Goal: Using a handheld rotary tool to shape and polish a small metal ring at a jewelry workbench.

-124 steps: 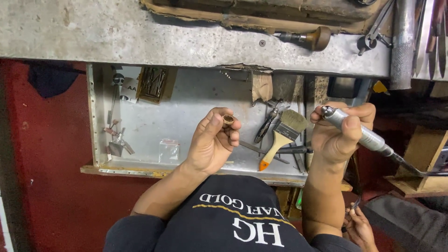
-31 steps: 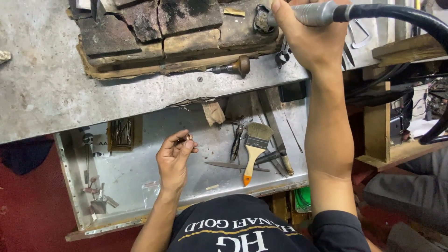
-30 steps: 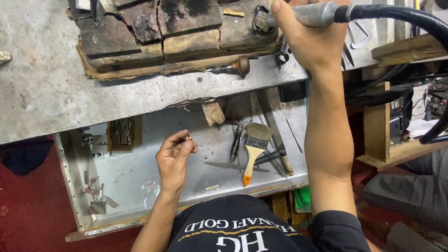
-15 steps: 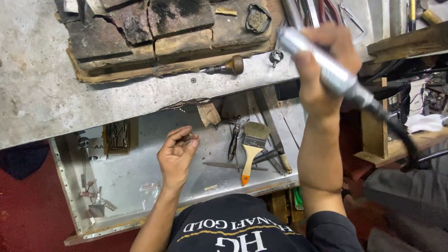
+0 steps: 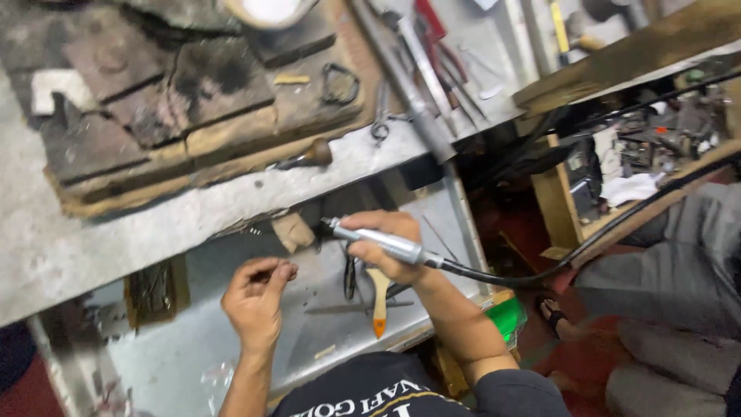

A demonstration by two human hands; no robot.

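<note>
My right hand (image 5: 386, 251) grips a silver rotary handpiece (image 5: 382, 241) with a black flexible cable (image 5: 540, 274) trailing off to the right. Its tip points left, over the metal drawer tray (image 5: 193, 363). My left hand (image 5: 256, 297) hovers over the same tray, fingers pinched together on something very small that I cannot make out. The two hands are about a hand's width apart. A paintbrush with an orange-tipped wooden handle (image 5: 379, 305) lies in the tray just below my right hand, partly hidden by it.
The grey bench top (image 5: 139, 224) carries charred soldering blocks (image 5: 170, 93), a wooden-handled tool (image 5: 305, 157) and pliers with several hand tools (image 5: 421, 69). Another person's legs in grey trousers (image 5: 679, 309) and a sandalled foot (image 5: 552, 313) are at the right. A green object (image 5: 505, 318) sits under the tray.
My right hand has come down from above the bench to the drawer tray with the handpiece, close to my left hand. The view has swung right and blurred.
</note>
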